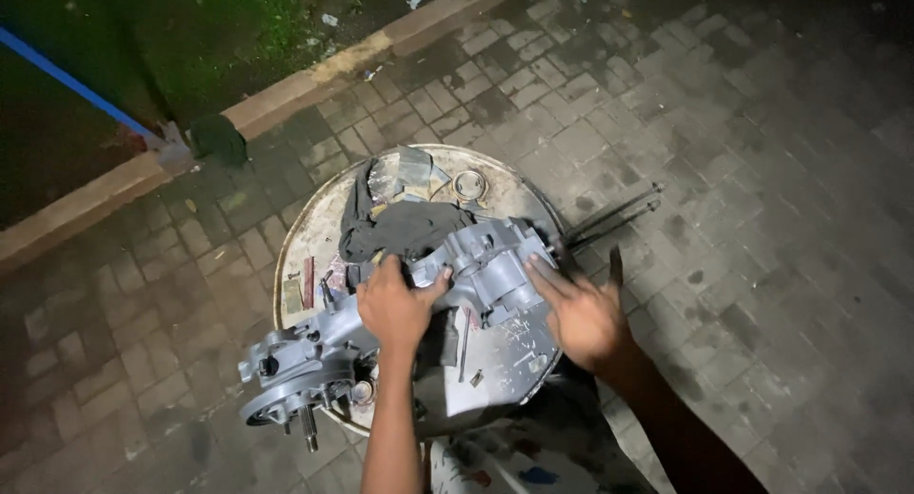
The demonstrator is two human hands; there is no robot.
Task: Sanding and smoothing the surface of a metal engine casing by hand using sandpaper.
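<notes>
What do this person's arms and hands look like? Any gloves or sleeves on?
Both are bare: the left hand and right hand wear no gloves, and no sleeves, watch or rings show along either forearm. Whether the fingers are smudged is too dim to tell.

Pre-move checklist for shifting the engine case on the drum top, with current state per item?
1. Left hand on the grey engine case: ok, palm flat on its middle, fingers curled over the upper edge.
2. Right hand grip: not ok, fingers spread, only the fingertips touch the case's right end.
3. Case supported: not ok, its left end with the shaft overhangs the round drum top.
4. Long studs free: ok, they stick out past the rim over the paving.
5. Dark rag clear of the case: cannot tell, it lies right against the upper edge.
6. Loose metal ring: ok, apart from the case.
</notes>
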